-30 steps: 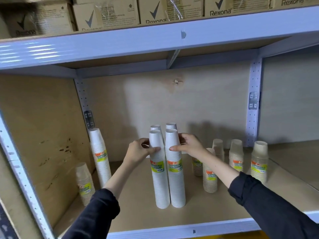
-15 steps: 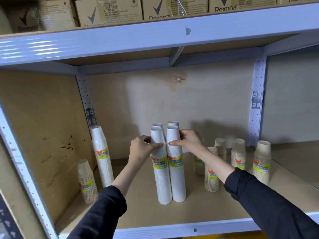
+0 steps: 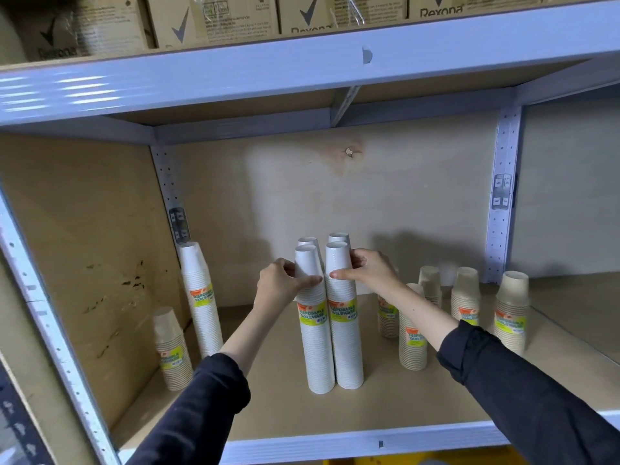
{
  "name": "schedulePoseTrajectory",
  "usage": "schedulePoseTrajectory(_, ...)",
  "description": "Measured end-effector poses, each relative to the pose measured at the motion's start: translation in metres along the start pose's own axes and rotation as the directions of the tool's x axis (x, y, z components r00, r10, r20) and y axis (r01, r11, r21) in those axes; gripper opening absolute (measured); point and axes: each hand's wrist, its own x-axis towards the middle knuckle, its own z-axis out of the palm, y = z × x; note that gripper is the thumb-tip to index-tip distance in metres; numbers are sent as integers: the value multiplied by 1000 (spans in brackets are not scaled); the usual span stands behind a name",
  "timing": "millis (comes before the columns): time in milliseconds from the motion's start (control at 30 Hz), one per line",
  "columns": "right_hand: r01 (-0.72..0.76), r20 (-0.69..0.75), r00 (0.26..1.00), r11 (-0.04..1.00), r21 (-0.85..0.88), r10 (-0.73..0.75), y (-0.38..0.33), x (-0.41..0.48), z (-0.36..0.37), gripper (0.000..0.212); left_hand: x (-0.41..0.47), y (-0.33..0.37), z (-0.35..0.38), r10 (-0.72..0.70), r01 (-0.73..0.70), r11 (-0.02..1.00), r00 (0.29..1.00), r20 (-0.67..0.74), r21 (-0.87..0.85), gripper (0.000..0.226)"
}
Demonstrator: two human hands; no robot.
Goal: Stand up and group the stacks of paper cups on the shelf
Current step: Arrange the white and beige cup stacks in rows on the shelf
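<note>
Two tall white cup stacks stand upright side by side mid-shelf, the left white stack [image 3: 317,350] and the right white stack [image 3: 347,347]. Two more white stacks [image 3: 339,237] stand right behind them, mostly hidden. My left hand [image 3: 280,285] grips the upper left stack, thumb across its front. My right hand [image 3: 367,270] grips the upper right stack the same way. Another tall white stack [image 3: 201,297] leans near the left back post. A short brown stack [image 3: 171,350] stands at the far left. Several short brown stacks [image 3: 464,293] stand to the right.
The shelf board [image 3: 385,407] has bare room in front of the stacks and ends at a blue front rail [image 3: 335,444]. A wooden side panel [image 3: 87,263] closes the left. The shelf above [image 3: 302,68] carries cardboard boxes [image 3: 214,21]. A perforated post [image 3: 505,196] stands at the right back.
Both hands keep their hold on the two front white stacks. The stacks stay upright in about the same spot; only the view has shifted slightly.
</note>
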Motion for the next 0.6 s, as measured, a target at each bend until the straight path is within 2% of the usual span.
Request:
schedulePoseTrajectory(267, 36, 5, 999, 999, 5, -36, -11, 7, -8, 26, 3, -1, -2, 0, 1, 1000, 999, 41, -12, 56)
schedulePoseTrajectory(433, 39, -64, 997, 999, -14, -40, -21, 8, -15, 45, 4, -1, -7, 41, -41, 999, 999, 19, -11, 53)
schedulePoseTrajectory(600, 141, -96, 984, 982, -123, -153, -42, 6, -23, 43, 0, -6, -20, 61, -61, 998, 998, -23, -10, 47)
